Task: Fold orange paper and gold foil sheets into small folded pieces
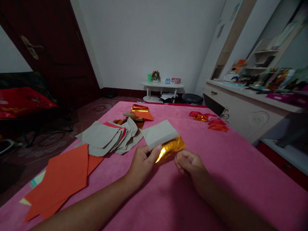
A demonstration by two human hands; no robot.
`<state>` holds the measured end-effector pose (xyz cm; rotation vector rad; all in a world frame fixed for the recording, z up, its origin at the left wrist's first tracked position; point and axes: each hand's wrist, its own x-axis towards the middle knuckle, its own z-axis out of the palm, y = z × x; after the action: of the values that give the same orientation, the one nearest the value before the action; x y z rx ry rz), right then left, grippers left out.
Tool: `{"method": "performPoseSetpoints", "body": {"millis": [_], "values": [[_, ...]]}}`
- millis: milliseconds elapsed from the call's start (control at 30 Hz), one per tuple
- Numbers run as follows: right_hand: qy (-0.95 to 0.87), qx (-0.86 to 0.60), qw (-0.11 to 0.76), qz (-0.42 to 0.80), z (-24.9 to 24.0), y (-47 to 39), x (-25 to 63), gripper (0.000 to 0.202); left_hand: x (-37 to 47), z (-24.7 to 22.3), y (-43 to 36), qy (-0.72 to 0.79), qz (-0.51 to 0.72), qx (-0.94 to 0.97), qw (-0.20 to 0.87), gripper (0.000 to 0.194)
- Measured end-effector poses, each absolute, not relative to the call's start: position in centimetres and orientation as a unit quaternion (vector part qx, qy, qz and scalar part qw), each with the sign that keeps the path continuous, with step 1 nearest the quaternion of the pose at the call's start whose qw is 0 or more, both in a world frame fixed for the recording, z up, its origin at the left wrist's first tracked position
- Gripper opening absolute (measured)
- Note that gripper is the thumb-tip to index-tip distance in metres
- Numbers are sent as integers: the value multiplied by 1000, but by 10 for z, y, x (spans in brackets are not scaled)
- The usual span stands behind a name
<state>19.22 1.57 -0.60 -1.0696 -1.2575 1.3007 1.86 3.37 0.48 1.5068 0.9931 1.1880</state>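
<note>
My left hand (143, 163) pinches a sheet of grey paper (160, 133) together with shiny gold foil paper (171, 147) along its near side. The grey sheet is uppermost and tilts away from me. At the foil's right end my right hand (189, 163) has its fingers curled closed at the edge; whether they grip the foil is hard to make out. Left of my hands lies a fanned pile of grey paper sheets (103, 138) with a red strip among them. Nearer to me, at the left, orange paper sheets (64, 176) overlap one another.
A pink cloth (149, 202) covers the table. Gold foil rolls (140, 108) and an orange piece (144, 115) lie at its far side. Red and gold folded pieces (201, 117) rest at the far right. Beyond stand a small white table (161, 85) and a cluttered dresser (250, 96).
</note>
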Motion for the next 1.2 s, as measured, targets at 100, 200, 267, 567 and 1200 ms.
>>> {"method": "performPoseSetpoints", "body": {"millis": [100, 200, 267, 567, 1200], "values": [[-517, -459, 460, 557, -6, 9, 172, 44, 24, 2, 30, 400, 484, 640, 443, 33], [-493, -469, 511, 525, -3, 3, 159, 35, 26, -1, 26, 370, 448, 672, 459, 38], [-479, -491, 535, 494, 0, 1, 160, 36, 25, -2, 24, 357, 432, 679, 474, 38], [-449, -434, 639, 448, -9, 21, 202, 53, 10, 5, 36, 401, 464, 648, 452, 35], [-499, -457, 528, 513, 4, -11, 164, 42, 31, 7, 17, 316, 411, 639, 568, 41]]}}
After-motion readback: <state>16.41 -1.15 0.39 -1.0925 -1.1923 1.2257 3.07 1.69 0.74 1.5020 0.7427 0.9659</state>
